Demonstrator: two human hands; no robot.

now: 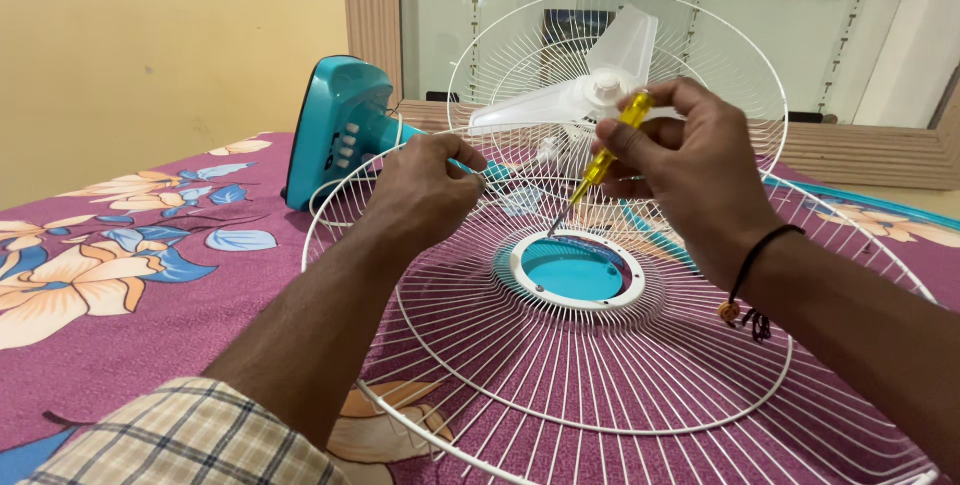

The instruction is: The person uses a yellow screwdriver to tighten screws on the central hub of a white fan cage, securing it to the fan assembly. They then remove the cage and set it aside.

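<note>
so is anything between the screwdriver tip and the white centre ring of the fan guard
Nothing visible blocks it. The right hand holds the yellow-handled screwdriver angled down, its tip reaching the upper left edge of the white centre ring of the front fan guard. The left hand grips the guard's rim well to the left, clear of the ring.

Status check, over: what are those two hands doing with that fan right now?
Right hand grips yellow screwdriver, tip at white grille's hub ring. Left hand pinches the grille wires. Nothing blocking.

A purple bedspread (150, 345) (big floral print) bears a white wire fan guard (560, 385) and teal fan body (335, 130).
</note>
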